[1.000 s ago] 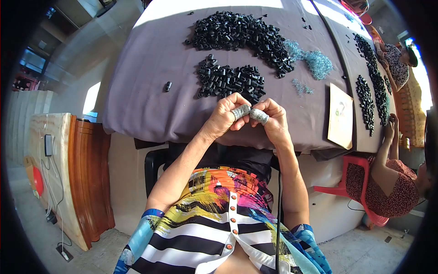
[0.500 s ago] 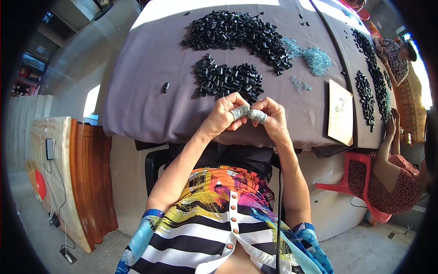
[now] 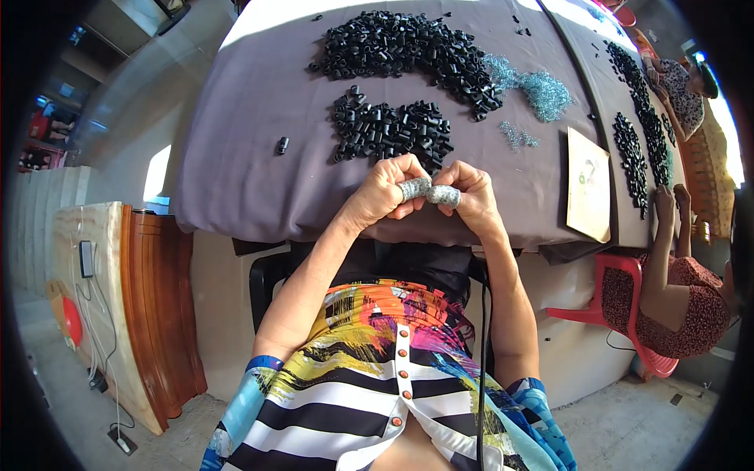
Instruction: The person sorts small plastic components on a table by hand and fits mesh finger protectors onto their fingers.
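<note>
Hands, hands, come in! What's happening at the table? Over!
Left hand, right hand: close together, gray-wrapped thumbs, grips unclear. Black pieces heaped just beyond. Nothing visibly in the way.

Black pieces [image 3: 393,130]: glossy plastic | worktop cover [image 3: 263,110]: matt cloth | finger wraps [image 3: 444,195]: rough, fabric-like | red chair [image 3: 658,364]: smooth plastic

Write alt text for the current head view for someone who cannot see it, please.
A left hand and right hand with grey thumb coverings meet above a purplish cloth; anything held is hidden. Beyond lie piles of small black parts; rightward, bluish pieces, a card and two other people.
</note>
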Available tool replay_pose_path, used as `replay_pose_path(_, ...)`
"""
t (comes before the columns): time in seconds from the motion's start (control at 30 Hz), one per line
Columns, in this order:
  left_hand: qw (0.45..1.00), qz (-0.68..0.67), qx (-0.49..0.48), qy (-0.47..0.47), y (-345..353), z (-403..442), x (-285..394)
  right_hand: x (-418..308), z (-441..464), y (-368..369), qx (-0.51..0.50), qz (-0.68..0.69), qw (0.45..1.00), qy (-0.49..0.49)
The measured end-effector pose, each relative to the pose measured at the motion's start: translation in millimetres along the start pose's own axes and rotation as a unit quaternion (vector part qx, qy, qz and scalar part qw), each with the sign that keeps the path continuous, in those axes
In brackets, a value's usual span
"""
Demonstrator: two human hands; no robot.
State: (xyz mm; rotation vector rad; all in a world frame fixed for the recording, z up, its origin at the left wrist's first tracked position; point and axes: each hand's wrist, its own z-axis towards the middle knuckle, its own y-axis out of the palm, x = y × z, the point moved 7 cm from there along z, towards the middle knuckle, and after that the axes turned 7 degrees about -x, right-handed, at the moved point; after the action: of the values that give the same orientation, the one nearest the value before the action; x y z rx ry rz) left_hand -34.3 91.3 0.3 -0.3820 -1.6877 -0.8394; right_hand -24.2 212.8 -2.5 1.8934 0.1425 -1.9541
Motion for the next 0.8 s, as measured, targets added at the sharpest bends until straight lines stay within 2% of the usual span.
replay_pose_path(0.37, 0.999, 0.025, -0.004, -0.036, -1, 3, -1, -1, -1, -1, 0.016, -0.079, 0.997, 0.001)
replay_pose_path(0.47, 1.0, 0.015, 0.019, -0.015, -3, 3, -1, -4, 0, 1, 0.041, -0.076, 0.996, -0.015)
replay_pose_path(0.57, 0.994, -0.102, 0.016, 0.024, -5, 3, -7, -9, 1, 5, 0.056, -0.035, 0.997, -0.039)
replay_pose_path(0.8, 0.993, -0.1, 0.032, 0.055, -9, 4, -11, -11, -2, 7, 0.058, -0.054, 0.994, -0.069)
